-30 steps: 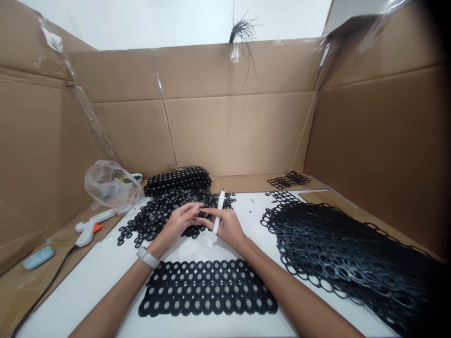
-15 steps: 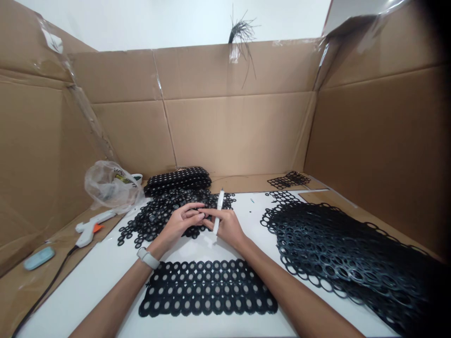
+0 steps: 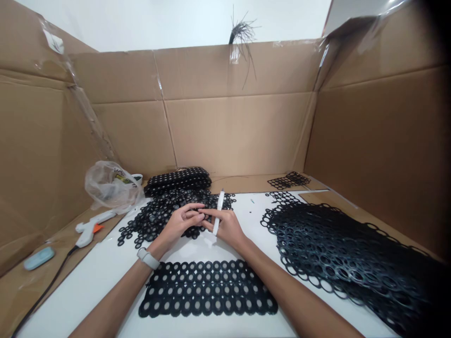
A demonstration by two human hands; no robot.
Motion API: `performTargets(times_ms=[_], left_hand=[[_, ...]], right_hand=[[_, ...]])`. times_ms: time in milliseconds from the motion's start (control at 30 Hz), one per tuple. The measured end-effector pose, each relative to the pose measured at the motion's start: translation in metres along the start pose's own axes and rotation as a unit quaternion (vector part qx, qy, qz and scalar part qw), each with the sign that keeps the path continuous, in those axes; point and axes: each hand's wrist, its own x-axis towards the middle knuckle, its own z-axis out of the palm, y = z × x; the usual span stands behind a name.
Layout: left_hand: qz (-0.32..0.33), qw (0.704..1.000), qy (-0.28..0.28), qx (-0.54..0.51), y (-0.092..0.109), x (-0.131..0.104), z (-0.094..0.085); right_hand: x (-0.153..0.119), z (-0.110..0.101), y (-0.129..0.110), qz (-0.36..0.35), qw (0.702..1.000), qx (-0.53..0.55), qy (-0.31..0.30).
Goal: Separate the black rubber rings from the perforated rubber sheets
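Note:
My left hand (image 3: 182,220) and my right hand (image 3: 225,224) meet fingertip to fingertip over the front of a heap of small black rings (image 3: 157,213). In my right hand a white pen-shaped tool (image 3: 220,202) stands nearly upright, its thin dark tip pointing up and away. The fingers of my left hand are bent into a pinch; whatever lies between the fingertips is too small and covered to make out. Below my wrists, a black panel of joined rings (image 3: 207,291) with pale round centres lies flat on the white work surface (image 3: 116,281).
Stacked black ring-mesh sheets (image 3: 338,253) spread along the right. Folded black panels (image 3: 178,180) rest behind the heap. On the left are a glue gun (image 3: 88,230) with a cord, a pale blue case (image 3: 39,258) and a plastic bag (image 3: 111,185). Cardboard walls (image 3: 239,136) surround everything.

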Motion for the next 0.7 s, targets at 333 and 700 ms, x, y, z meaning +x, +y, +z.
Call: performTargets(times_ms=[333, 700], left_hand=[[-0.008, 1.0, -0.014, -0.006, 0.0015, -0.0006, -0.001], [-0.016, 1.0, -0.022, 0.001, 0.0018, -0.0013, -0.0024]], right_hand=[[-0.0001, -0.0016, -0.0039, 0.002, 1.0, 0.009, -0.003], [-0.0002, -0.0024, -0.0038, 0.005, 1.0, 0.018, -0.023]])
